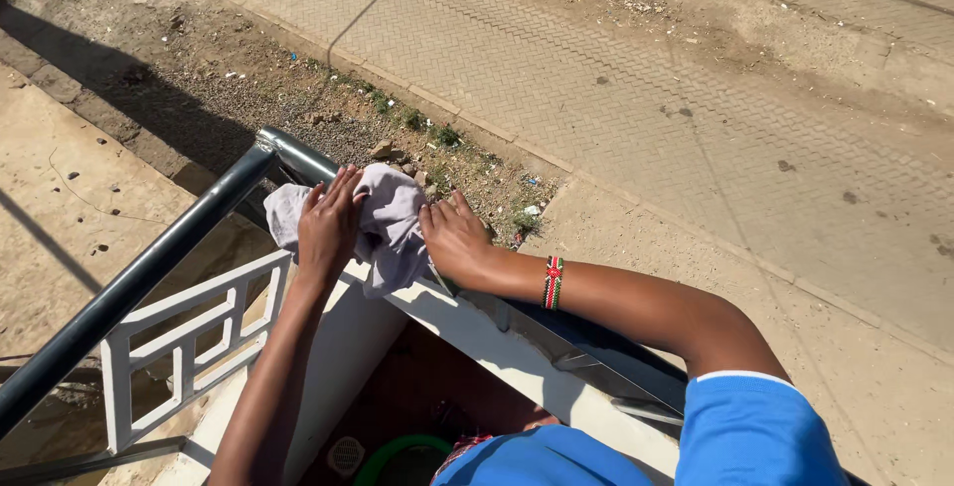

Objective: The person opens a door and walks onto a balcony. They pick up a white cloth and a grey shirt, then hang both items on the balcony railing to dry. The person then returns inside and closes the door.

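Blue sleeves [745, 431] sit closest to us, and beyond them our two hands press on a pale grey cloth [390, 218]. It looks soft, crumpled and faintly lilac, draped over the corner where the dark metal railing [149, 267] meets the white wall top [477, 322]. Our left hand [329, 225] lies flat on it, fingers stretched out. Our right hand [454, 238] rests at its edge, fingers loosely spread, a beaded wristband [553, 282] behind it.
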